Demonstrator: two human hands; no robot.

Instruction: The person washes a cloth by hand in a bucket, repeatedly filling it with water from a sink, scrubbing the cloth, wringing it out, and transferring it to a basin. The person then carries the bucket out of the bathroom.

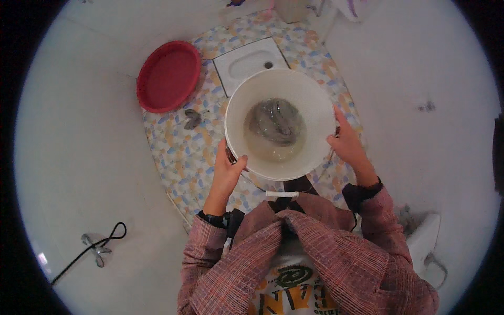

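Observation:
Between my hands is a white plastic bucket [315, 98], seen from above. My left hand [229, 171] grips its rim at the lower left, thumb over the edge. On the right side, my right hand [348, 139] holds the rim too. Grey cloth [275, 122] lies soaked in cloudy water [271, 154] at the bottom. The bucket's wire handle hangs towards me, with its white grip [282, 194] near my jacket. The fingers under the rim are partly hidden.
A red plastic basin [169, 76] leans by the left wall. Beyond the bucket is a white squat toilet pan [252, 59] in the pebble-patterned floor [177, 153]. A dark drain cover or leaf-shaped object [193, 119] lies left. A wall tap [96, 250] with a black hose is lower left.

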